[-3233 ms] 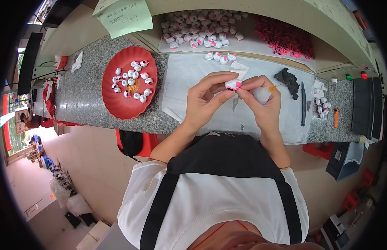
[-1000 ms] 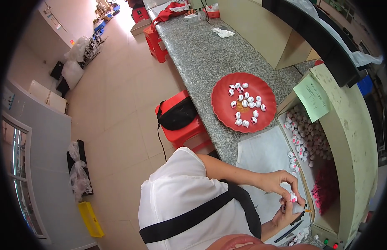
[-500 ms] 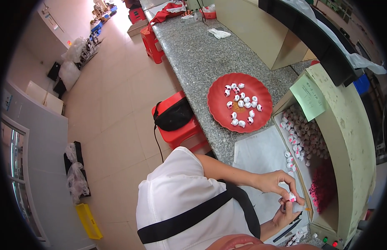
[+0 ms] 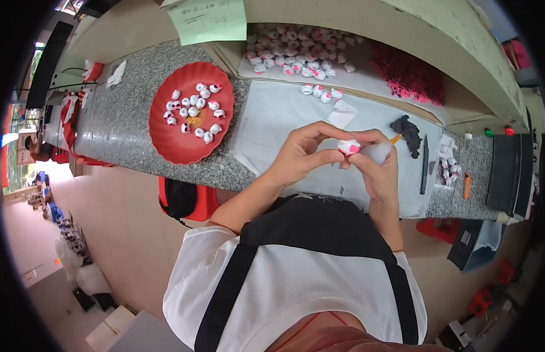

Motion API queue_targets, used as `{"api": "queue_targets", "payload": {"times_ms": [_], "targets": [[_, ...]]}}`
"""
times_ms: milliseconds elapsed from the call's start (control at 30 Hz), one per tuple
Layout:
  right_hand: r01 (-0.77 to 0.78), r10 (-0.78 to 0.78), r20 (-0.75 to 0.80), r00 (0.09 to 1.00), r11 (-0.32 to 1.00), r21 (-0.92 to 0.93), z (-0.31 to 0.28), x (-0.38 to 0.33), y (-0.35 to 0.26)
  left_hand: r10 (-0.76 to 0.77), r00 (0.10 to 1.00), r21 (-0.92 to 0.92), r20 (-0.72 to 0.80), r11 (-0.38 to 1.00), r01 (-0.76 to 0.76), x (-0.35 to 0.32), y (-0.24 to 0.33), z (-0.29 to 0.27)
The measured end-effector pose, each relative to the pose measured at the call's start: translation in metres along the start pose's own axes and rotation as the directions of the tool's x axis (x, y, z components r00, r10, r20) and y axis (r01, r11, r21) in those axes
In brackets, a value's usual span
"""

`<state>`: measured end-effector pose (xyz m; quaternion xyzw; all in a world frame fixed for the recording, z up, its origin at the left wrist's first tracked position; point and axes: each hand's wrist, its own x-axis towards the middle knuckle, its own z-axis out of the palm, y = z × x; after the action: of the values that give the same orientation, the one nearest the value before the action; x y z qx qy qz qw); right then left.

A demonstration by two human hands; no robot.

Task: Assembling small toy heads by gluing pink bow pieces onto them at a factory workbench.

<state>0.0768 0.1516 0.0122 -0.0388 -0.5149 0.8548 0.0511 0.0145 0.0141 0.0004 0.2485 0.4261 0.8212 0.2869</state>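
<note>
Far off to the left of both hands, a red plate (image 4: pixel 167 141) sits on the speckled granite counter (image 4: pixel 108 126), dotted with small white-and-red pieces (image 4: pixel 193 111) around a little orange patch at its middle. Coming right, a pale grey mat (image 4: pixel 278 117) covers the counter, and over it the left hand (image 4: pixel 304 155) is up, fingers curled, thumb and fingertips pinched on a small white piece with a pink spot (image 4: pixel 348 146). That piece sits right between the two hands, above the near edge of the mat. Touching it from the other side, the right hand (image 4: pixel 378 167) closes on the same piece, and an orange-tipped tool (image 4: pixel 395 139) pokes out from behind its fingers. Beyond the hands, a green paper note (image 4: pixel 209 20) hangs off the shelf edge, and a shallow tray (image 4: pixel 249 50) holds a heap of more white-and-red pieces (image 4: pixel 301 50), with a few strays (image 4: pixel 322 92) spilled onto the mat. Just right of the right hand lies a dark crumpled scrap (image 4: pixel 408 132), then a slim black pen-like tool (image 4: pixel 423 164), a small cluster of white bits (image 4: pixel 445 158), and an orange marker (image 4: pixel 466 185) well apart at the end.
</note>
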Motion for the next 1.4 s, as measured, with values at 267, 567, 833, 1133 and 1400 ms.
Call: {"api": "queue_targets", "payload": {"times_ms": [267,567,833,1133,1400], "targets": [[0.079,-0.078,0.01,0.997,0.989,-0.127,-0.001,-0.008,0.004,0.164,0.987,0.16,0.008,0.974,-0.163,-0.006,-0.006,0.007],[0.102,-0.099,0.024,0.995,0.974,-0.204,0.004,-0.008,0.001,0.08,0.997,0.0,0.007,0.997,-0.08,-0.006,-0.015,-0.003],[0.047,-0.049,-0.01,0.999,0.99,-0.132,0.006,-0.004,0.012,-0.019,0.995,-0.059,-0.095,0.998,0.013,-0.012,-0.013,-0.004],[0.027,-0.083,-0.161,0.984,0.946,-0.323,-0.024,0.001,0.006,0.641,0.73,0.97,-0.237,0.197,0.142,-0.042,0.041,-0.1],[0.108,-0.19,-0.237,0.953,0.941,-0.319,-0.035,-0.004,0.001,0.366,0.926,0.981,-0.09,0.195,0.018,-0.005,0.012,-0.085]]}}
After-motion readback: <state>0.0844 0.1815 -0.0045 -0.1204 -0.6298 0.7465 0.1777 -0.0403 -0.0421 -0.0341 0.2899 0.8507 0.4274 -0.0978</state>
